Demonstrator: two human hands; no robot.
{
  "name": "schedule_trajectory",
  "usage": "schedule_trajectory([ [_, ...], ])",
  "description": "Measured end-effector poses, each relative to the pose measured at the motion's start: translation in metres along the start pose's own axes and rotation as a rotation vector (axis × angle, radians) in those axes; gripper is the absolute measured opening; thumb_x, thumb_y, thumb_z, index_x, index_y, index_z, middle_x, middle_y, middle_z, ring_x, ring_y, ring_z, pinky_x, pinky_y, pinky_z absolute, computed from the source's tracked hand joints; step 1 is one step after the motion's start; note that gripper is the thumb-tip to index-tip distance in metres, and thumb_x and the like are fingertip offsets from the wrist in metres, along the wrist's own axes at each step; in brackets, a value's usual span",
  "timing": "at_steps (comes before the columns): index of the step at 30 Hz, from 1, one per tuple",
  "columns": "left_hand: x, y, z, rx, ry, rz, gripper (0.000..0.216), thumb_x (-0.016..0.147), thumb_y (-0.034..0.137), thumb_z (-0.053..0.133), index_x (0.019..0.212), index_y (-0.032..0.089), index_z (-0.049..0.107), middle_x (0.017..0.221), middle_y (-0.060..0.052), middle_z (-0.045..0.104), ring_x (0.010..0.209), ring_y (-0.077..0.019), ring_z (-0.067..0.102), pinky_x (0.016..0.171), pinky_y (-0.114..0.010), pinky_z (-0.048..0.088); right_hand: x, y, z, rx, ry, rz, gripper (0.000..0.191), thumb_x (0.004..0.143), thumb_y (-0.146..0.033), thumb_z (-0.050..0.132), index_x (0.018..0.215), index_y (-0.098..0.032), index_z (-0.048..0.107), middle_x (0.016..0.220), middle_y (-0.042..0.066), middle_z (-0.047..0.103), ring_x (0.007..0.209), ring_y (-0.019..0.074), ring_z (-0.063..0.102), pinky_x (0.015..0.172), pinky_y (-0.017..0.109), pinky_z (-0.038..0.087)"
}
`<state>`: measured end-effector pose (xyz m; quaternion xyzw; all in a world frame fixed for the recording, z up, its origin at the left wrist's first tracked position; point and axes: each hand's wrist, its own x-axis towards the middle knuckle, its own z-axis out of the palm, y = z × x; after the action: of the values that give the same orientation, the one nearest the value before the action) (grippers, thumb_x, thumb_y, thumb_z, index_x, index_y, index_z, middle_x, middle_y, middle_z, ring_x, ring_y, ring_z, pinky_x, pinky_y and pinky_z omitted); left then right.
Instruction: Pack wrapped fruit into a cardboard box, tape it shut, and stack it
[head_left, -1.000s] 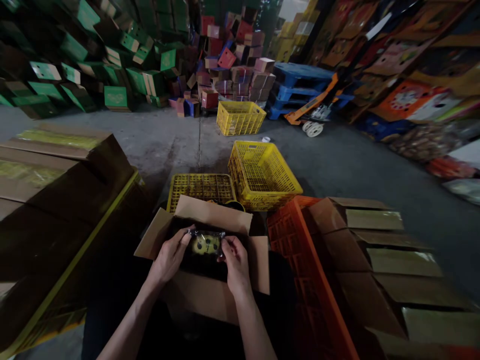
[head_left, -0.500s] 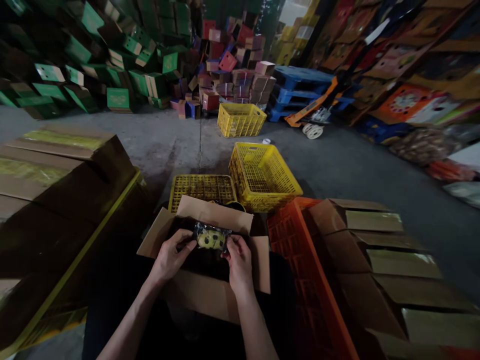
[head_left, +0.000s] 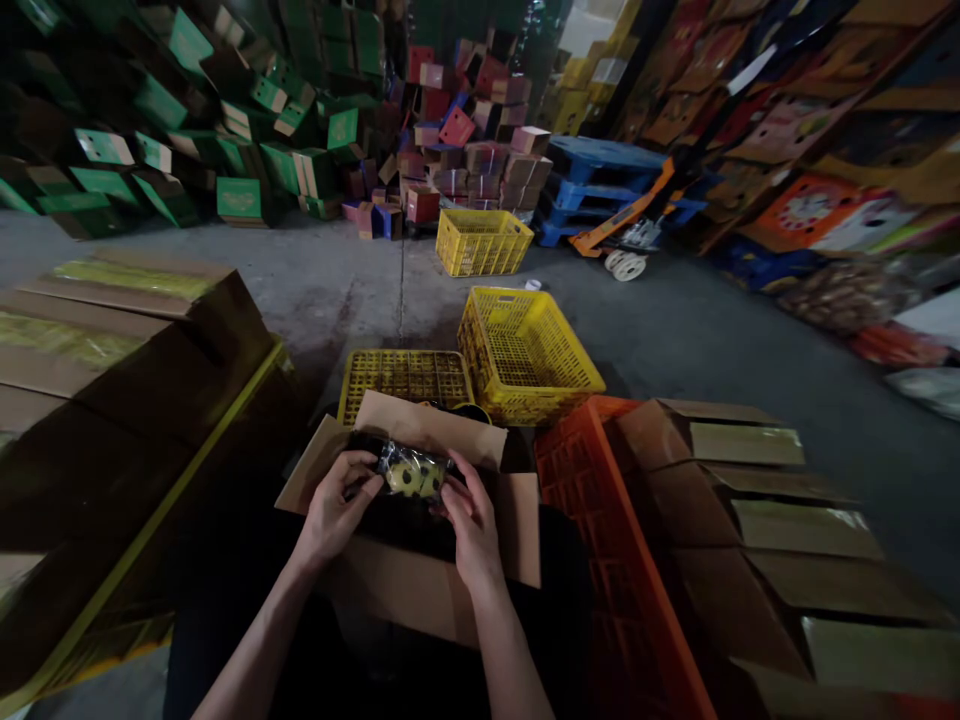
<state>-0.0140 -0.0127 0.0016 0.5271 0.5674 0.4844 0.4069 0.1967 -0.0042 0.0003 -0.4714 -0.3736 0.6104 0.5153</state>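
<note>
Between my hands is a small clear plastic packet [head_left: 412, 474] with pale yellow shapes and dark spots; its contents I cannot make out. My left hand [head_left: 339, 503] grips its left end, thumb and fingers closed on the wrapper. At the other end my right hand [head_left: 471, 515] holds the packet's right edge, thumb on the near side and fingers behind. Both hands are over an open cardboard box [head_left: 431, 425] whose flaps are folded outward. The inside of the box is dark, so what lies below the packet is hidden.
Yellow crates [head_left: 529, 345] stand ahead, one turned with its grid side up [head_left: 405, 378]. An orange crate [head_left: 626, 560] with taped cartons [head_left: 739, 500] is on my right; more cartons [head_left: 120, 330] are on my left. An orange pallet jack [head_left: 630, 215] and blue pallets [head_left: 600, 170] lie beyond.
The packet has shifted slightly left and tilted, its right end lower. My right hand has moved a little left and its fingers have spread higher along the packet.
</note>
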Motion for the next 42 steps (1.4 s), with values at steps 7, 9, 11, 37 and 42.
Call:
schedule_trajectory([
  [7, -0.006, 0.007, -0.01, 0.054, -0.153, 0.052, 0.046, 0.097, 0.046, 0.055, 0.136, 0.024, 0.062, 0.136, -0.009, 0.065, 0.132, -0.0293, 0.055, 0.113, -0.044, 0.04, 0.003, 0.006, 0.0, 0.032, 0.017, 0.022, 0.052, 0.081, -0.047, 0.077, 0.128, -0.027, 0.068, 0.123, 0.008, 0.071, 0.108, 0.0272, 0.067, 0.076, 0.033, 0.058],
  [9, -0.005, 0.002, -0.008, 0.044, -0.144, 0.067, 0.046, 0.095, 0.044, 0.06, 0.135, 0.022, 0.063, 0.131, -0.009, 0.068, 0.125, -0.0282, 0.061, 0.109, -0.042, 0.045, 0.004, 0.007, 0.0, 0.053, 0.031, 0.029, 0.053, 0.08, -0.047, 0.079, 0.128, -0.027, 0.068, 0.122, 0.008, 0.072, 0.106, 0.0266, 0.067, 0.077, 0.033, 0.058],
  [11, -0.003, -0.003, -0.005, 0.05, -0.101, 0.069, 0.039, 0.095, 0.043, 0.06, 0.126, 0.02, 0.068, 0.122, -0.009, 0.072, 0.115, -0.026, 0.066, 0.101, -0.038, 0.05, 0.004, 0.007, 0.001, 0.057, 0.031, 0.029, 0.053, 0.079, -0.048, 0.079, 0.126, -0.027, 0.069, 0.122, 0.008, 0.072, 0.105, 0.0264, 0.068, 0.077, 0.033, 0.058],
  [37, 0.0, -0.005, -0.005, 0.115, 0.04, 0.022, 0.033, 0.095, 0.048, 0.058, 0.094, 0.018, 0.071, 0.082, -0.003, 0.072, 0.08, -0.0192, 0.067, 0.074, -0.027, 0.051, 0.002, 0.005, 0.0, -0.155, 0.092, -0.232, 0.016, 0.082, -0.039, 0.078, 0.086, -0.024, 0.078, 0.097, 0.005, 0.071, 0.099, 0.0222, 0.065, 0.087, 0.032, 0.052],
  [42, -0.001, -0.004, -0.002, 0.126, -0.042, 0.037, 0.032, 0.096, 0.047, 0.058, 0.09, 0.018, 0.07, 0.08, -0.003, 0.07, 0.077, -0.0181, 0.066, 0.07, -0.025, 0.05, 0.003, 0.01, -0.005, -0.063, 0.19, -0.145, 0.023, 0.081, -0.043, 0.078, 0.089, -0.022, 0.074, 0.083, 0.001, 0.067, 0.079, 0.0172, 0.061, 0.075, 0.028, 0.051],
])
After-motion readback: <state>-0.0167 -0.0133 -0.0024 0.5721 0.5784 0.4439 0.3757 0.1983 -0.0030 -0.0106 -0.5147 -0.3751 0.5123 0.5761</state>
